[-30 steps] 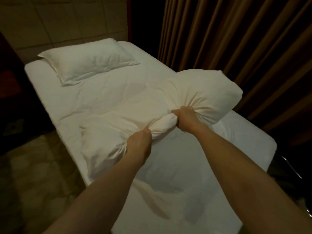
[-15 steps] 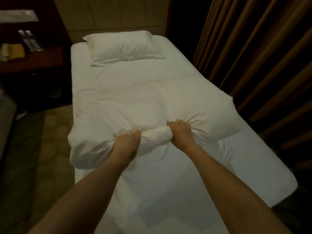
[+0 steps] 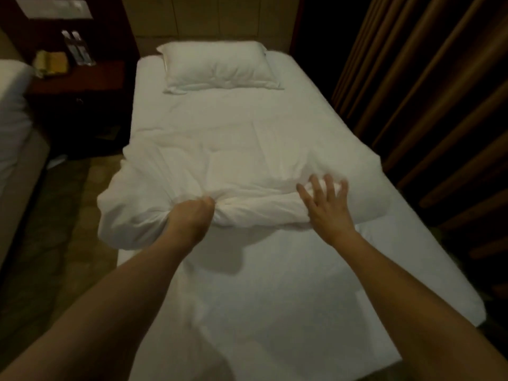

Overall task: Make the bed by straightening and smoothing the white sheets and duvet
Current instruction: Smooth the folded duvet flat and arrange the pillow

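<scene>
A white duvet (image 3: 225, 166) lies bunched across the middle of a single bed, its near edge rolled up and its left side hanging over the bed's edge. My left hand (image 3: 189, 215) is shut on the duvet's near edge. My right hand (image 3: 328, 204) hovers with fingers spread over the same edge further right, holding nothing. A white fitted sheet (image 3: 288, 292) covers the near half of the mattress. A white pillow (image 3: 217, 66) lies flat at the head of the bed.
Brown curtains (image 3: 428, 105) hang close along the bed's right side. A dark nightstand (image 3: 74, 83) with bottles and a yellow item stands at the far left. A second bed (image 3: 13, 119) shows at the left edge, with patterned floor (image 3: 57, 229) between.
My right hand has let go of the duvet and spread its fingers. The lifted duvet has dropped flatter onto the bed. The view has swung right to face the bed lengthwise.
</scene>
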